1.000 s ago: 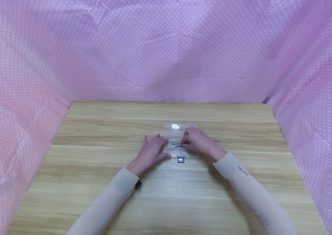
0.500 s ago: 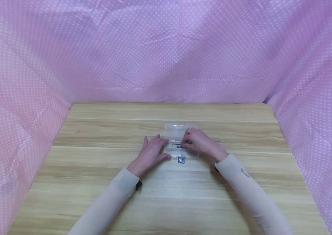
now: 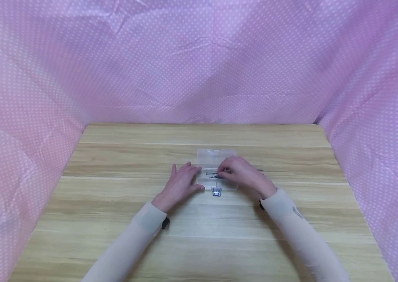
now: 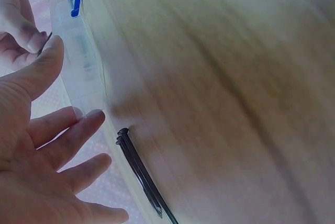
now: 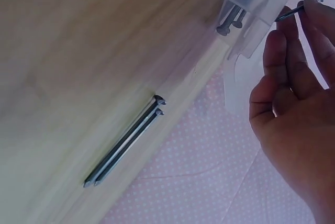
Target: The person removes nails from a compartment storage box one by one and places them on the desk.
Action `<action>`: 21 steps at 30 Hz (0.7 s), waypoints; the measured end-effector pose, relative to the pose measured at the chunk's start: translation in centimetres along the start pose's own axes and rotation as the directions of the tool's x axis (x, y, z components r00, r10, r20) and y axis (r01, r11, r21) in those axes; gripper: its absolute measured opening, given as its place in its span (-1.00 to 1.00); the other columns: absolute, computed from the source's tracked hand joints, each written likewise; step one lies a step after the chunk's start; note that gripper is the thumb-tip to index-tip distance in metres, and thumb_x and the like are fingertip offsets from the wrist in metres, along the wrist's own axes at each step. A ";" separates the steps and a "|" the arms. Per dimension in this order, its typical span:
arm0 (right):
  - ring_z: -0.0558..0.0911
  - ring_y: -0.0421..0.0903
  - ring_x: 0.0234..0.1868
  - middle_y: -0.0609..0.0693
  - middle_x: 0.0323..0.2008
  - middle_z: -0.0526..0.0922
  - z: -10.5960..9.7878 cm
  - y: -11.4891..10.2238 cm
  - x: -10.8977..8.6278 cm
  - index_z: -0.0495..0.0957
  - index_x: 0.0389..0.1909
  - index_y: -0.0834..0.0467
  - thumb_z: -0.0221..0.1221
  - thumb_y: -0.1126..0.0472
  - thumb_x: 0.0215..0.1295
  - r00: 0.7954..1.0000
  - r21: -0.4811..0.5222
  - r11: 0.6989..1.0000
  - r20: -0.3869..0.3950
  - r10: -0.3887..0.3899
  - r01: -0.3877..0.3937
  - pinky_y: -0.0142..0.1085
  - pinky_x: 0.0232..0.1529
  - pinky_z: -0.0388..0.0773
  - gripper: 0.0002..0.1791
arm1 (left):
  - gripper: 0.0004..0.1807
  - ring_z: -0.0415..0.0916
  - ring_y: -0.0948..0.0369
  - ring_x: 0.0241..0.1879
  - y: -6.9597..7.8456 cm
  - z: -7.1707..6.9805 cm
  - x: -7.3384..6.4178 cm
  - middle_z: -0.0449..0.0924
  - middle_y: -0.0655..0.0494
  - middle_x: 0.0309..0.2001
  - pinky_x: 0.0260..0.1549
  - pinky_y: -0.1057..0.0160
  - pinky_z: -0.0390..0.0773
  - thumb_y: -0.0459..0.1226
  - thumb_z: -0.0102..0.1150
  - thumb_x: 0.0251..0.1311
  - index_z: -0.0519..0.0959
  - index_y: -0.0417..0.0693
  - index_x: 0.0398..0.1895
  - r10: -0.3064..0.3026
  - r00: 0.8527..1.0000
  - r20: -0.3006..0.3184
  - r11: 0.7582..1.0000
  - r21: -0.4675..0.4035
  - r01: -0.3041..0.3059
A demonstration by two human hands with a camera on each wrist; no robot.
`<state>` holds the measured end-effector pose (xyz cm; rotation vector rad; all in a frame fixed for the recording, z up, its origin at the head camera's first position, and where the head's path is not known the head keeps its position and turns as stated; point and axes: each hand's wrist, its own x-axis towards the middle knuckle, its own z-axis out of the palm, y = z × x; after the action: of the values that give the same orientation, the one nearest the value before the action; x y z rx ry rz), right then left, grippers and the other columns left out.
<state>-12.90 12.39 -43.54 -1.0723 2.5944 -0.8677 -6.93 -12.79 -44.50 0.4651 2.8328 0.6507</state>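
A clear plastic box [image 3: 228, 185] lies on the table with its lid [image 3: 207, 157] swung back. From its front edge a blue latch [image 3: 216, 192] sticks out. My left hand [image 3: 179, 182] rests at the box's left end, fingers spread, the thumb near the front and a fingertip near the back corner. Over the box, my right hand [image 3: 243, 174] pinches a nail [image 5: 300, 9] between thumb and fingers. Several nails [image 3: 211, 174] show in the box, partly behind that hand. In the right wrist view, nail heads [image 5: 229, 22] are visible through the box wall.
Two nails [image 5: 123, 143] lie side by side on the wooden table [image 3: 185, 250], right of the box. In the left wrist view, more dark nails [image 4: 141, 174] lie beyond the left hand's fingers. A pink dotted cloth [image 3: 199, 78] hangs behind and beside the table.
My right hand has shifted slightly towards me and its wrist has turned a little. The left hand and the box have stayed in place.
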 end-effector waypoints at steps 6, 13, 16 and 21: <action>0.68 -0.14 -0.17 -0.09 -0.23 0.76 -0.2 -0.1 -0.7 0.77 -0.17 0.16 0.37 0.27 0.34 0.999 0.030 0.999 -0.049 0.021 -0.020 -0.17 -0.03 0.66 -0.90 | -0.21 0.12 -0.09 0.55 0.1 0.1 0.1 0.50 -0.07 0.38 0.49 -0.39 -0.25 0.05 0.45 0.20 0.46 -0.06 0.44 -0.011 1.000 0.001 1.000 -0.005 0.011; 0.67 -0.12 -0.17 -0.07 -0.25 0.76 -0.7 -0.3 -1.8 0.77 -0.17 0.17 0.40 0.31 0.29 0.995 0.029 0.999 -0.097 0.016 -0.014 -0.15 -0.04 0.66 -0.88 | -0.21 0.12 -0.08 0.56 0.0 0.2 0.1 0.50 -0.07 0.38 0.49 -0.37 -0.26 0.07 0.44 0.20 0.46 -0.05 0.44 -0.020 1.000 0.007 1.000 -0.008 0.020; 0.66 -0.13 -0.19 -0.09 -0.26 0.75 -0.8 -0.1 -2.2 0.76 -0.19 0.17 0.41 0.31 0.28 0.993 0.034 0.999 -0.114 0.012 -0.008 -0.15 -0.06 0.64 -0.89 | -0.21 0.12 -0.08 0.55 0.0 0.2 0.2 0.50 -0.06 0.38 0.50 -0.37 -0.26 0.06 0.45 0.20 0.46 -0.05 0.44 -0.021 1.000 0.008 1.000 -0.008 0.021; 0.66 -0.10 -0.18 -0.07 -0.26 0.76 -0.9 0.1 -2.9 0.76 -0.17 0.19 0.41 0.33 0.26 0.990 0.042 0.999 -0.140 0.010 -0.004 -0.11 -0.04 0.63 -0.87 | -0.21 0.14 -0.09 0.55 0.0 0.3 0.1 0.52 -0.07 0.36 0.49 -0.38 -0.26 0.05 0.46 0.19 0.47 -0.06 0.43 -0.017 1.000 0.003 1.000 -0.004 0.017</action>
<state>-11.25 14.88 -42.94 -1.0248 2.6782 -1.0263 -6.99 -12.63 -44.74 0.4404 2.8293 0.6520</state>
